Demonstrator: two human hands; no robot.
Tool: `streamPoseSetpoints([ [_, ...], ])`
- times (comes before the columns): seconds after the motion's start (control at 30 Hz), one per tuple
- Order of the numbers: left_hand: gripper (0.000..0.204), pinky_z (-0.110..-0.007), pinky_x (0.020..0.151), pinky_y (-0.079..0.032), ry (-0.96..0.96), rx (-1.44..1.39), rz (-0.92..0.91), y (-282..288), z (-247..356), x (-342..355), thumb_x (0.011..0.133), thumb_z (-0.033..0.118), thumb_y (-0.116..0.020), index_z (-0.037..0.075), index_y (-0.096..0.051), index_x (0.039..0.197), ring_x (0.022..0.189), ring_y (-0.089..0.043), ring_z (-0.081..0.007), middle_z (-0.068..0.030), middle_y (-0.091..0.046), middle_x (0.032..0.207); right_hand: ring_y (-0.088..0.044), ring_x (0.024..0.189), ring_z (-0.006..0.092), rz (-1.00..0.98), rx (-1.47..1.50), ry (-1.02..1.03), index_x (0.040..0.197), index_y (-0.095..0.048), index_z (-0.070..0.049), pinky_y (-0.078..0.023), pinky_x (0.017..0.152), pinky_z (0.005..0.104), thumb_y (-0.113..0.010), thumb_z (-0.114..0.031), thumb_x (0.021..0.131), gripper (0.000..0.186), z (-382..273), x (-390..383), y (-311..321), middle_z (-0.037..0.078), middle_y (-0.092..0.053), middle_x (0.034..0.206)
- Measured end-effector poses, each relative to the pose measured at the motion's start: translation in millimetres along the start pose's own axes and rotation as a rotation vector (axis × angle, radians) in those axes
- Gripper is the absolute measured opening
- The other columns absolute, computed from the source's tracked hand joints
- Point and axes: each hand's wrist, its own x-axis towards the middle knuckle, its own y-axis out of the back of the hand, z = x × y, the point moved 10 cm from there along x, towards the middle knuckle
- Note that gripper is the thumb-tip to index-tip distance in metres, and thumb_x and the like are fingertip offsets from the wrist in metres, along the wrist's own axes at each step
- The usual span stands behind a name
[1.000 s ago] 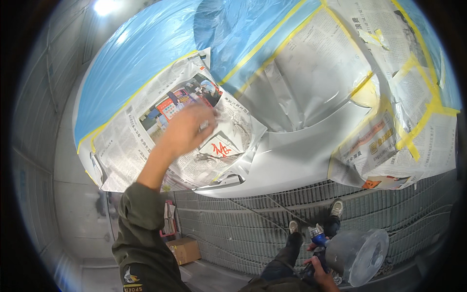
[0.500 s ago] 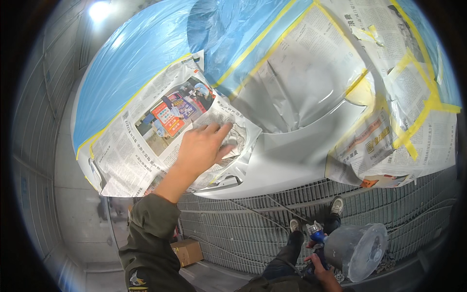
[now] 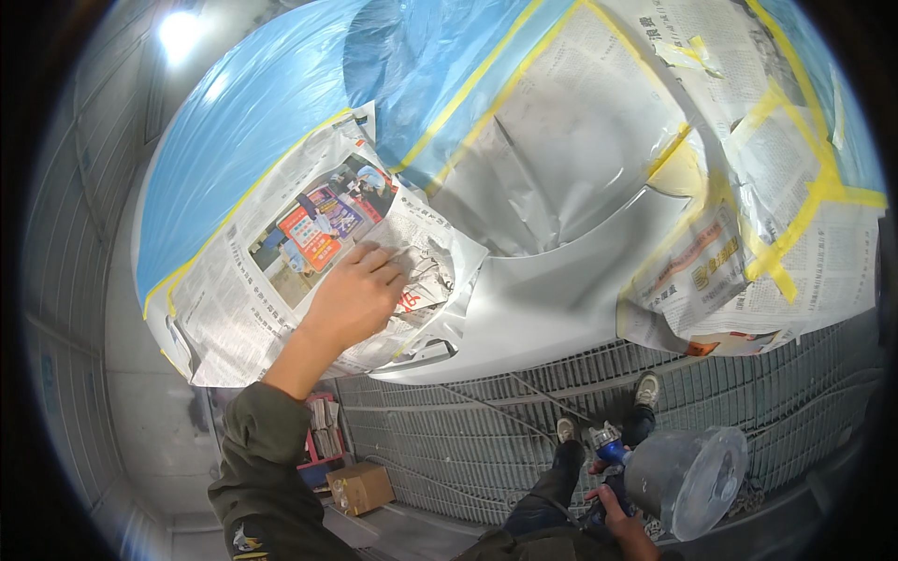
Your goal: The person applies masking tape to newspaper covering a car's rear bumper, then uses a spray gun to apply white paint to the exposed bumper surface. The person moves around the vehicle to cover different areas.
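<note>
My left hand [image 3: 358, 294] rests against a masking newspaper [image 3: 234, 290] on the left of a silver-grey car bumper [image 3: 543, 304]. Its fingers are curled and closed at the paper's crumpled edge; the fingertips are partly hidden. Just right of them is a loose, wrinkled stretch of newsprint with red marks. Low on the right, my right hand [image 3: 619, 524] is wrapped round a spray gun, whose blue and metal part [image 3: 610, 447] shows. A large translucent paint cup [image 3: 683, 481] is attached to it. Most of the gun's handle is hidden.
Blue plastic film [image 3: 253, 140] and yellow masking tape [image 3: 790, 229] cover the bodywork above. More newspaper hangs on the right. A slatted floor grating [image 3: 449, 449] lies below, crossed by hoses. A cardboard box [image 3: 362, 488] stands at lower left beside a shelf of papers [image 3: 325, 428].
My left hand has moved slightly left and down, and its fingers have curled from spread to closed at the newspaper. Red marks on the paper have come into view. My right hand stays put.
</note>
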Motion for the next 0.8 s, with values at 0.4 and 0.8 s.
streamPoseSetpoints([
  [0.4, 0.017, -0.035, 0.104, -0.043, -0.187, 0.004, 0.010, 3, 14, 45, 0.074, 0.010, -0.063, 0.010, -0.070, 0.089, 0.108, -0.058, -0.0182, 0.0005, -0.066, 0.098, -0.054, 0.112, 0.0254, -0.126, -0.156, -0.031, 0.157, -0.009, -0.008, -0.059, 0.074, 0.0364, -0.053, -0.002, 0.093, 0.078, 11, 0, -9, 0.018, -0.050, 0.125],
  [0.8, 0.035, -0.045, 0.097, -0.044, 0.091, -0.342, 0.211, 44, 8, -8, 0.072, 0.022, -0.076, 0.009, -0.069, 0.103, 0.112, -0.056, -0.0277, -0.0052, -0.064, 0.109, -0.056, 0.112, 0.0253, -0.010, 0.021, -0.057, 0.155, -0.019, -0.010, -0.059, 0.074, 0.0376, -0.055, -0.004, 0.095, 0.071, 9, -3, 2, 0.017, -0.053, 0.125],
])
